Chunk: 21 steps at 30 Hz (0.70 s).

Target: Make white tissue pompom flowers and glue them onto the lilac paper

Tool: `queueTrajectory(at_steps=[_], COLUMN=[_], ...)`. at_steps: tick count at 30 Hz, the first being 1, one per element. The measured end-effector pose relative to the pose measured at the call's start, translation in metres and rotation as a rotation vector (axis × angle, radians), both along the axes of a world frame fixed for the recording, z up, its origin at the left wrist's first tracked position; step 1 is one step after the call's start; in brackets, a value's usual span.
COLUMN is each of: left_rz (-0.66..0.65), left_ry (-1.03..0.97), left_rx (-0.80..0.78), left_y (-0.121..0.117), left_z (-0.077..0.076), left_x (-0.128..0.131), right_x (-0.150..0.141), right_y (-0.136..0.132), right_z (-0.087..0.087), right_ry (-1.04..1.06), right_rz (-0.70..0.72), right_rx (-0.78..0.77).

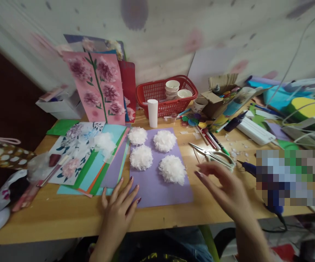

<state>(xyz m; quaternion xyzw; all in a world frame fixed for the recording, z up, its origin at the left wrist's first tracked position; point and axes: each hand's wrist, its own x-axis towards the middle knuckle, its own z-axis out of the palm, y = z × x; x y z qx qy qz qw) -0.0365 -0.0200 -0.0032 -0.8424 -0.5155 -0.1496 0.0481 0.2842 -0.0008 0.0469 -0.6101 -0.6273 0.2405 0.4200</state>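
Four would be too exact, so several white ruffled paper flowers (172, 169) sit on a purple sheet of paper (160, 196) in front of me. My left hand (120, 202) lies with fingers spread at the sheet's lower left corner, by the stack of coloured paper (113, 173). To the right of the sheet, my right hand (224, 191) is raised over the table with its fingers apart and holds nothing. Scissors (214, 155) lie just beyond it, and a blue glue gun (274, 198), partly blurred out, is to its right.
A red basket (162, 108) with paper cups stands at the back, a white cylinder (152, 113) before it. Behind the paper stack leans a pink flower picture (97, 87). Markers (219, 143), a white bar (255, 130) and cables crowd the right side.
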Motion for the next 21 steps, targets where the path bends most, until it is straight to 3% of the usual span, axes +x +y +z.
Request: queueTrajectory(at_steps=[8, 14, 18, 21], left_rz=[-0.037, -0.052, -0.059, -0.036], left_ry=[-0.025, -0.060, -0.047, -0.057], left_rx=[0.029, 0.098, 0.105, 0.100], left_y=[0.003, 0.005, 0.006, 0.006], left_z=[-0.003, -0.004, -0.007, -0.008], left_x=[-0.003, -0.001, -0.002, -0.001], right_x=[0.005, -0.001, 0.022, 0.067], right_y=[0.028, 0.028, -0.003, -0.062], right_z=[-0.036, -0.031, -0.005, 0.014], right_ry=[-0.361, -0.404, -0.299, -0.284], right_rz=[0.014, -0.092, -0.178, -0.302], right_rx=[-0.040, -0.004, -0.008, 0.017])
